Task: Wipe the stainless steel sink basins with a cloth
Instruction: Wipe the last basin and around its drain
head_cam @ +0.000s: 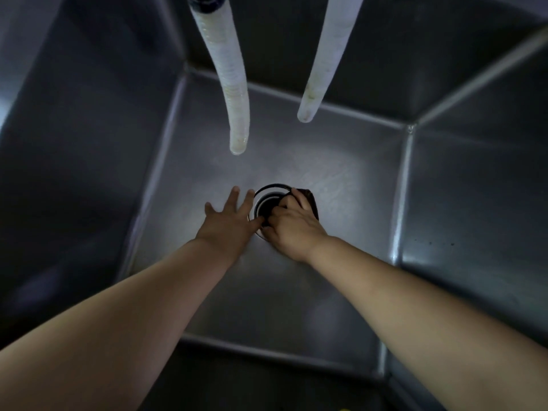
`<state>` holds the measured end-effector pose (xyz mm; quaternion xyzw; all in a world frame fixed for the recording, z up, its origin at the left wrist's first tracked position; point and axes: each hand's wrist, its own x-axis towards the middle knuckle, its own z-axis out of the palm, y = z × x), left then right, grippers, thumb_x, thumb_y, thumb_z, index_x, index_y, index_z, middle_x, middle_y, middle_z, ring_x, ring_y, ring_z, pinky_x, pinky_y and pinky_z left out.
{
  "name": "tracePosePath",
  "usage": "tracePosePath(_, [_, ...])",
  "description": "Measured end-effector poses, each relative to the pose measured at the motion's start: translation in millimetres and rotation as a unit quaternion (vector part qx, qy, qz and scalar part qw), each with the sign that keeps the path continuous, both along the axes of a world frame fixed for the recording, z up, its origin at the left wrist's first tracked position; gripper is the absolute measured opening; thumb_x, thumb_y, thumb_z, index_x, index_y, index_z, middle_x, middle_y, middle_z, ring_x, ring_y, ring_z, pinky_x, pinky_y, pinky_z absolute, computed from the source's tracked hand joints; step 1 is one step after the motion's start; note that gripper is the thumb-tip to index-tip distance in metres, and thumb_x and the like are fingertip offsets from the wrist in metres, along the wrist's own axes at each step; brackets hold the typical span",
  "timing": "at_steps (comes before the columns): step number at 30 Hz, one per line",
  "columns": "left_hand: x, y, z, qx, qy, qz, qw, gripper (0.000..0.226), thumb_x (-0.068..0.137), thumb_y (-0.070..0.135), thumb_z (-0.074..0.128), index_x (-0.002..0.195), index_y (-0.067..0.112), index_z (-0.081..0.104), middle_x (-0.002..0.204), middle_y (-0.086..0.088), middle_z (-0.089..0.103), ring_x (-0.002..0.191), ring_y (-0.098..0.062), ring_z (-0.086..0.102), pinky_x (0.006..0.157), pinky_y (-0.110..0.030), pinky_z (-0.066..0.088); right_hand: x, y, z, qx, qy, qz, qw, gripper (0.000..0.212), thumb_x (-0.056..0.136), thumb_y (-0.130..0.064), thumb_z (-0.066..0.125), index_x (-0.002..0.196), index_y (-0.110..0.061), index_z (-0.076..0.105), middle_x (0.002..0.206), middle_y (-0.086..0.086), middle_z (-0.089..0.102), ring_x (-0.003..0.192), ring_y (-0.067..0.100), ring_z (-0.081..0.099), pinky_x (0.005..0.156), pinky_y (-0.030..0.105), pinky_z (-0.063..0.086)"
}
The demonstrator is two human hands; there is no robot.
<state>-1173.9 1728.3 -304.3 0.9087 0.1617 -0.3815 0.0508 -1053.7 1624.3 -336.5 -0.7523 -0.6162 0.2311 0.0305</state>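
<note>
Hands [261,223] at drain [267,200] (dark cloth [311,200] gripped)

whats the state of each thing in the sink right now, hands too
left hand: open, fingers spread, flat on the basin floor beside the drain
right hand: closed on the cloth, over the drain
cloth: dark, bunched, pressed at the drain's edge
drain: open, partly covered by the right hand
left hose: hanging, no water running
right hose: hanging, no water running
sink basin: floor looks streaky, no standing water
</note>
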Motion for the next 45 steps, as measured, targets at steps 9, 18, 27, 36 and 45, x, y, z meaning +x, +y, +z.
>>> tracePosePath(9, [-1, 4, 1, -0.008, 0.010, -0.004, 1.000, 0.094, 0.082, 0.009, 0.065, 0.150, 0.033, 0.003, 0.154, -0.011, -0.027, 0.141, -0.037, -0.022, 0.108, -0.062, 0.022, 2, -56, 0, 0.181, -0.065, -0.205, 0.960, 0.027, 0.088, -0.023, 0.045, 0.095, -0.008, 0.067, 0.095, 0.012, 0.063, 0.093, 0.032, 0.048, 0.090, 0.038, 0.033])
tracePosePath(18, [-3, 2, 4, 0.023, -0.016, 0.011, 1.000, 0.114, 0.080, 0.013, 0.068, 0.145, 0.014, -0.025, 0.155, -0.009, -0.025, 0.144, -0.032, -0.013, 0.109, -0.053, 0.030, -9, -116, 3, 0.036, -0.193, -0.121, 0.973, 0.053, 0.080, -0.048, 0.042, 0.122, -0.024, 0.063, 0.111, 0.009, 0.062, 0.082, 0.032, 0.055, 0.070, 0.040, 0.044])
tracePosePath(27, [2, 0, -2, 0.034, -0.023, 0.052, 0.998, 0.090, 0.086, -0.004, 0.049, 0.144, 0.001, -0.019, 0.154, -0.014, -0.026, 0.145, -0.025, -0.012, 0.112, -0.048, 0.028, -5, -94, -9, 0.030, -0.179, -0.131, 0.975, 0.059, 0.078, -0.047, 0.045, 0.132, -0.026, 0.053, 0.121, 0.008, 0.058, 0.105, 0.030, 0.042, 0.089, 0.042, 0.038])
tracePosePath(36, [3, 4, 0, -0.016, -0.020, 0.096, 0.995, 0.103, 0.081, -0.006, 0.058, 0.145, 0.008, -0.022, 0.153, -0.007, -0.031, 0.144, -0.021, -0.017, 0.115, -0.049, 0.021, 106, 46, -13, 0.030, -0.148, -0.256, 0.955, 0.060, 0.094, -0.040, 0.037, 0.149, -0.020, 0.023, 0.153, 0.013, 0.021, 0.144, 0.034, 0.008, 0.119, 0.047, 0.005])
tracePosePath(45, [4, 2, 17, -0.010, 0.007, 0.091, 0.996, 0.101, 0.085, 0.006, 0.061, 0.146, 0.009, -0.019, 0.154, -0.007, -0.027, 0.145, -0.020, -0.015, 0.117, -0.044, 0.015, 63, 81, -14, 0.028, -0.123, 0.007, 0.992, 0.062, 0.096, -0.041, 0.038, 0.151, -0.027, 0.015, 0.160, 0.004, 0.010, 0.146, 0.025, 0.005, 0.117, 0.040, -0.001])
